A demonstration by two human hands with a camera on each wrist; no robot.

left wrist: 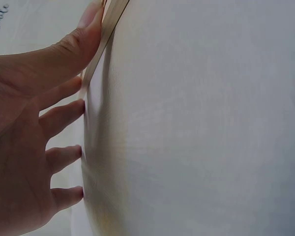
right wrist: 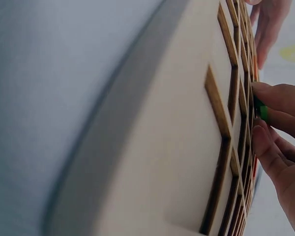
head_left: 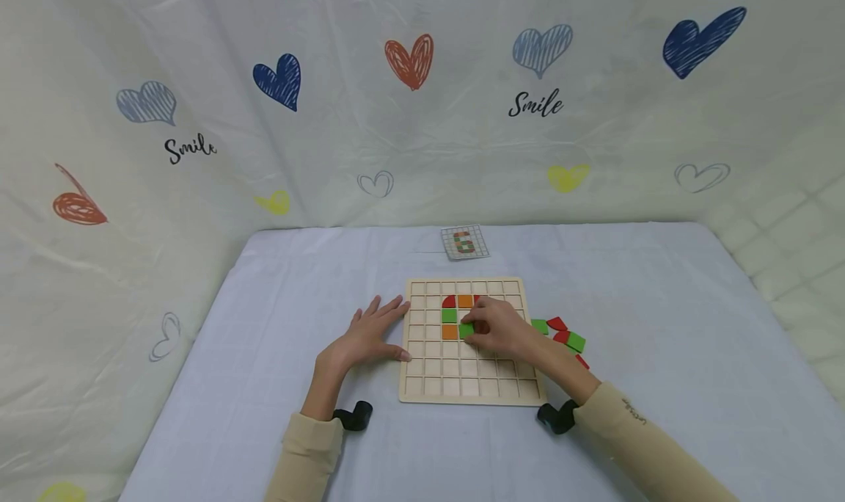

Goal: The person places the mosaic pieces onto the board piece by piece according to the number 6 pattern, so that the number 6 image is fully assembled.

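A wooden grid board lies on the white-covered table. My right hand pinches a green square tile between thumb and fingers, right at a cell near the board's middle; the same green tile shows between the fingertips in the right wrist view. Just left of it sits an orange tile, with a green tile above. Along the upper row are a red rounded tile, an orange tile and a partly hidden red one. My left hand, fingers spread, touches the board's left edge.
Several loose red and green tiles, among them a green tile and a red piece, lie right of the board. Behind the board is a small gridded pattern card with a coloured figure. A curtain with hearts hangs at the back.
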